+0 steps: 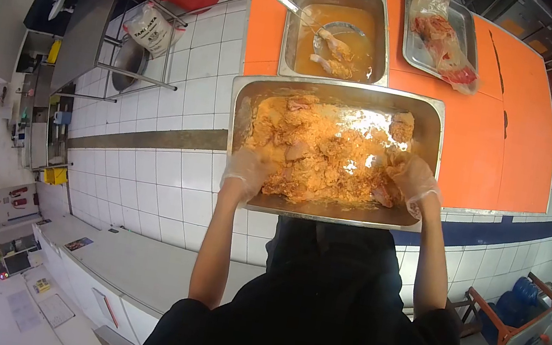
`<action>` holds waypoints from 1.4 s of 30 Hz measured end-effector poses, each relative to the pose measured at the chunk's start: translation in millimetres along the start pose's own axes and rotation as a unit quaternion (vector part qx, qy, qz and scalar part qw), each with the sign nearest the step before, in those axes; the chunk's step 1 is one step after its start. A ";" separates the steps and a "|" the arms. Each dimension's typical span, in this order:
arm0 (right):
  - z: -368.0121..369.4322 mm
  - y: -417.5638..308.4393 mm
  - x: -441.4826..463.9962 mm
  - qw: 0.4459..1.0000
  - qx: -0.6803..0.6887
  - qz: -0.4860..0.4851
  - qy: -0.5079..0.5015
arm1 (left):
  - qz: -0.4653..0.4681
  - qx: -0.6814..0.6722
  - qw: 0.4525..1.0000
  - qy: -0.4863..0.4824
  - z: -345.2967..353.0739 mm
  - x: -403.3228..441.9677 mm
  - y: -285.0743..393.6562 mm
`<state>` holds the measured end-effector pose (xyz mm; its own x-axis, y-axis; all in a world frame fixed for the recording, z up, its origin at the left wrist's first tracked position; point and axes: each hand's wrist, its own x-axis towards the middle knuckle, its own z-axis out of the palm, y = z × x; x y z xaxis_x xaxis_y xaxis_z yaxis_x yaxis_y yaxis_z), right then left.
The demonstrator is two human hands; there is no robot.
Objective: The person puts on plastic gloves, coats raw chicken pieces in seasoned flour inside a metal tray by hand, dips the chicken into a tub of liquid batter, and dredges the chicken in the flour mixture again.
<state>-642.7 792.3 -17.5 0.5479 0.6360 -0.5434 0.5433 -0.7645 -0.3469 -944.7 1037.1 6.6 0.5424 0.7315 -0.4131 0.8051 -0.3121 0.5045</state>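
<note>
A deep steel tray (322,212) holds orange-coloured breading (335,160) mixed with several pieces of raw chicken (297,151). My left hand (253,169), in a clear plastic glove, reaches into the tray's left side. Its fingers are sunk in the breading and hidden. At the right side, my right hand (416,182), gloved the same way, touches the coated chicken. Its fingertips are covered by the coating, so their grip is unclear. Behind the tray, a steel pan (287,26) contains orange liquid, with a wire strainer (289,5) and chicken pieces (338,52) in it.
An orange table (511,145) carries the pans. At its back right, a metal tray (459,21) bears a plastic bag of raw meat (441,40). To the left stand a steel table (88,34) and a white sack (150,30). White floor tiles (168,170) spread on the left.
</note>
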 end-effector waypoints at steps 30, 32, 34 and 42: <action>120.9 -62.2 30.9 0.949 -0.153 -0.233 -0.145 | 0.039 0.320 0.943 -0.081 131.0 22.8 -33.9; 119.8 -68.4 29.8 0.935 -0.198 -0.246 -0.162 | 0.040 0.288 0.951 -0.104 124.7 22.8 -26.6; 110.4 -74.5 21.8 0.914 -0.245 -0.266 -0.182 | 0.032 0.253 0.958 -0.127 119.6 17.1 -23.8; 58.6 -54.6 7.8 0.965 -0.120 -0.126 -0.194 | 0.165 -0.051 0.970 -0.170 128.5 10.9 64.5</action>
<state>-705.3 832.9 -47.6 0.1244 0.6756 -0.7267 0.7855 -0.5146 -0.3439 -856.0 947.1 -62.8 0.8289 0.3539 -0.4332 0.5548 -0.4215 0.7173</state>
